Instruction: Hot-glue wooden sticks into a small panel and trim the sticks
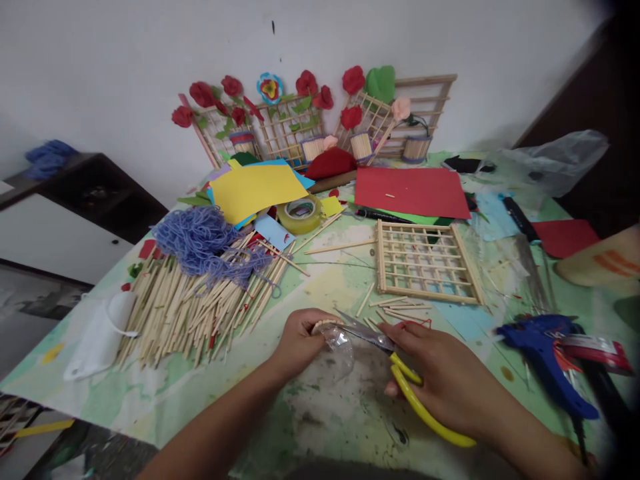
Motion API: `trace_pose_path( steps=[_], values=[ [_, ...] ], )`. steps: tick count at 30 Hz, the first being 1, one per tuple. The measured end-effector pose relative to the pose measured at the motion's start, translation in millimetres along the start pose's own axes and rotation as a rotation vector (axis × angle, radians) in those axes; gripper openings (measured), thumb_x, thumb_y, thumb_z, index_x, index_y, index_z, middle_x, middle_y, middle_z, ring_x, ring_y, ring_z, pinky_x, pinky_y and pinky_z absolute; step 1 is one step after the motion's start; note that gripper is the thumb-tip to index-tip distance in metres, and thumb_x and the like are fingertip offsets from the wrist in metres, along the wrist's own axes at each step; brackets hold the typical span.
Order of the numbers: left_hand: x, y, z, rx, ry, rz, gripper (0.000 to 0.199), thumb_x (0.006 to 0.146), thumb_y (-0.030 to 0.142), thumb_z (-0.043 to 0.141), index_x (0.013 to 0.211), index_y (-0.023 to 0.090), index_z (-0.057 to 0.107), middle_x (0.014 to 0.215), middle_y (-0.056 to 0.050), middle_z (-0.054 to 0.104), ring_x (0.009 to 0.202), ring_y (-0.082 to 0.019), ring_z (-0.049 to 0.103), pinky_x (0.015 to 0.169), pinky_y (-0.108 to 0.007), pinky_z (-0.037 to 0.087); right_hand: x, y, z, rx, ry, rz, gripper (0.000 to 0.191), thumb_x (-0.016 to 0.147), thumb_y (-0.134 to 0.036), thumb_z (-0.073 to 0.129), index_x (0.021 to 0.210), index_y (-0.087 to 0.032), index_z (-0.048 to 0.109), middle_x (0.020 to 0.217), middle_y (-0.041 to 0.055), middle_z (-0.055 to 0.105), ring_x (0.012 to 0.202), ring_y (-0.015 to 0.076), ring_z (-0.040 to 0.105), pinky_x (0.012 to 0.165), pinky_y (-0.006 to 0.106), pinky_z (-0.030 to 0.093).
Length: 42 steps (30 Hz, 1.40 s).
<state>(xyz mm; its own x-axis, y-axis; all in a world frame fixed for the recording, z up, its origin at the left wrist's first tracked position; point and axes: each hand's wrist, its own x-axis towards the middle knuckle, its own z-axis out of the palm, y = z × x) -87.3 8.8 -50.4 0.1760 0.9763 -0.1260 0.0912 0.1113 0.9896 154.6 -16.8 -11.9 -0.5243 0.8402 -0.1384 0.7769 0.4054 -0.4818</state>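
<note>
Near the left edge of the table, loose sticks are lying in a broad spread. To their right, over the middle of the near edge, the left hand is pinching a small clear plastic piece with a pale band along its far rim, thumb and fingers closing firmly on its left side. The piece is projecting rightward from that grip, its curved film hanging toward the near edge. The scissors are meeting it from the right, their long axis slanting from near right to far left, blades slightly parted at the rim; blur is hiding whether they are actually biting in. The right hand is gripping their handles, so the left hand is the nearer one to the piece.

Along the far edge, again from the left, a red-and-blue banded pot, two paler stick pots and a purple-trimmed pot are standing, paper flowers rising above and behind them. At the far right corner, a clear bag is slumping.
</note>
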Motion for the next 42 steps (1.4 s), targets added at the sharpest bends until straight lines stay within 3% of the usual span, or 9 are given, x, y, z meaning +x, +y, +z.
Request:
trace_pose_path(
  steps=[9,15,22,27,33,38,42],
  values=[
    [3.1,-0.7,3.7,-0.065,-0.153,-0.029,0.018,0.064,0.03,0.075,0.069,0.013,0.074,0.064,-0.006,0.071,0.056,-0.014,0.06,0.052,-0.02,0.044,-1.3,-2.1,2.3,0.14,-0.047,0.005,0.067,0.074,-0.05,0.065,0.132,-0.021,0.049,0.115,0.0123,0.064,0.102,0.0277,0.06,0.085,0.037,0.047],
    [1.1,0.2,5.0,-0.074,-0.182,-0.008,0.014,0.066,0.027,0.073,0.069,0.014,0.074,0.064,-0.004,0.071,0.055,-0.011,0.059,0.05,-0.017,0.042,-1.6,-3.3,6.9,0.171,-0.042,0.017,0.075,0.07,-0.054,0.068,0.134,-0.02,0.048,0.116,0.0126,0.064,0.105,0.0288,0.059,0.087,0.039,0.045],
    [0.6,-1.6,6.0,-0.041,-0.162,0.023,0.017,0.068,0.029,0.071,0.064,0.012,0.071,0.062,-0.005,0.069,0.055,-0.012,0.059,0.052,-0.018,0.043,-0.3,-7.1,2.3,0.231,-0.082,0.005,0.055,0.08,-0.045,0.06,0.129,-0.02,0.051,0.107,0.0107,0.066,0.097,0.0262,0.061,0.08,0.035,0.046],
    [0.4,-0.1,7.4,0.001,-0.118,0.004,0.02,0.065,0.031,0.072,0.063,0.011,0.07,0.061,-0.005,0.068,0.055,-0.013,0.058,0.051,-0.019,0.043,-0.2,-5.8,3.1,0.173,-0.047,-0.012,0.052,0.083,-0.045,0.056,0.128,-0.019,0.052,0.11,0.0126,0.066,0.099,0.0271,0.062,0.08,0.036,0.046],
    [-0.5,-3.1,5.9,0.012,-0.119,0.007,0.025,0.066,0.034,0.072,0.059,0.011,0.068,0.054,-0.003,0.062,0.051,-0.011,0.053,0.049,-0.02,0.04,1.2,-6.6,7.7,0.174,-0.049,-0.026,0.031,0.088,-0.032,0.047,0.116,-0.021,0.057,0.088,0.0067,0.072,0.078,0.02,0.066,0.064,0.026,0.045],
    [-2.0,-2.4,5.0,-0.037,-0.111,-0.053,0.024,0.065,0.034,0.072,0.06,0.011,0.068,0.055,-0.002,0.061,0.051,-0.011,0.052,0.05,-0.02,0.04,1.7,-4.4,9.8,0.054,0.041,0.002,0.052,0.084,-0.045,0.053,0.127,-0.016,0.051,0.098,0.0115,0.07,0.088,0.0251,0.066,0.07,0.031,0.047],
    [-2.1,-2.2,5.3,-0.076,-0.118,-0.049,0.022,0.065,0.031,0.073,0.06,0.011,0.068,0.059,-0.002,0.064,0.054,-0.011,0.054,0.051,-0.019,0.041,1.3,-3.0,4.4,0.022,0.026,-0.022,0.062,0.08,-0.053,0.055,0.13,-0.016,0.051,0.103,0.0127,0.068,0.094,0.0277,0.064,0.077,0.036,0.047]
  ],
)
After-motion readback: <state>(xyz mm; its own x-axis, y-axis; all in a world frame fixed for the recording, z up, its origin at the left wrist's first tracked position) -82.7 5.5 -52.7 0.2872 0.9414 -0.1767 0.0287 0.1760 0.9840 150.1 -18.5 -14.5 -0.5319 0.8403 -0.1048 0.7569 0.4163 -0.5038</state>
